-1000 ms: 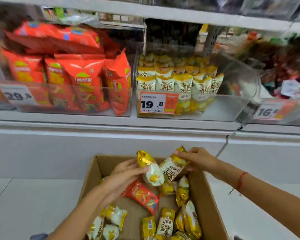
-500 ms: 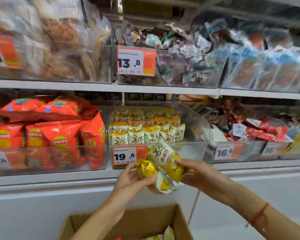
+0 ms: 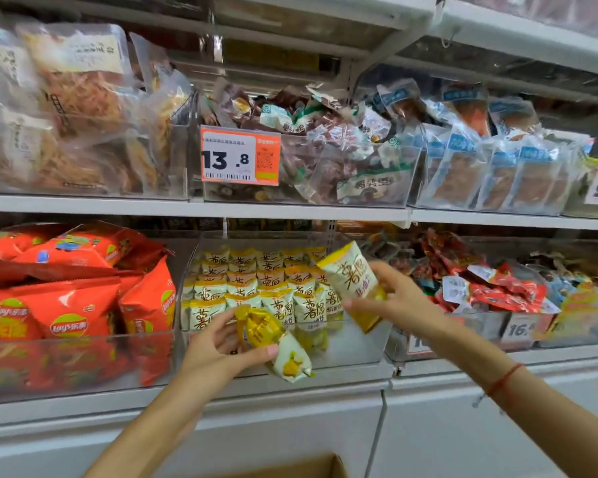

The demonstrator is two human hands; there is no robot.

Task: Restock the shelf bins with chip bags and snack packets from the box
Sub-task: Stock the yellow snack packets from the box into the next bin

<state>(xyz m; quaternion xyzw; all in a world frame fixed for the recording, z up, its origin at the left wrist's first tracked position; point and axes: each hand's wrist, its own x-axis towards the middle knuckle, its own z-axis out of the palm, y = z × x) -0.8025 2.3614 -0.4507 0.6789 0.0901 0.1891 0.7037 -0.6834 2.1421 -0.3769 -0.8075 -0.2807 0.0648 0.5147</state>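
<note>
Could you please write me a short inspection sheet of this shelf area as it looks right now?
Surface: white shelf with clear bins.
Job's things: yellow-white packets fill the middle bin; cardboard box corner at the bottom edge.
Clutter: red chip bags in the bin to the left; 13.8 price tag above.
Grippers: left hand grips a gold-topped packet; right hand holds a yellow-white packet over the bin.
Cables: nothing seen.
Surroundings: more snack bins.

Glossy foil snack packets (image 3: 351, 282) – clear plastic bin (image 3: 353, 343) – matt cardboard box (image 3: 311, 469)
</note>
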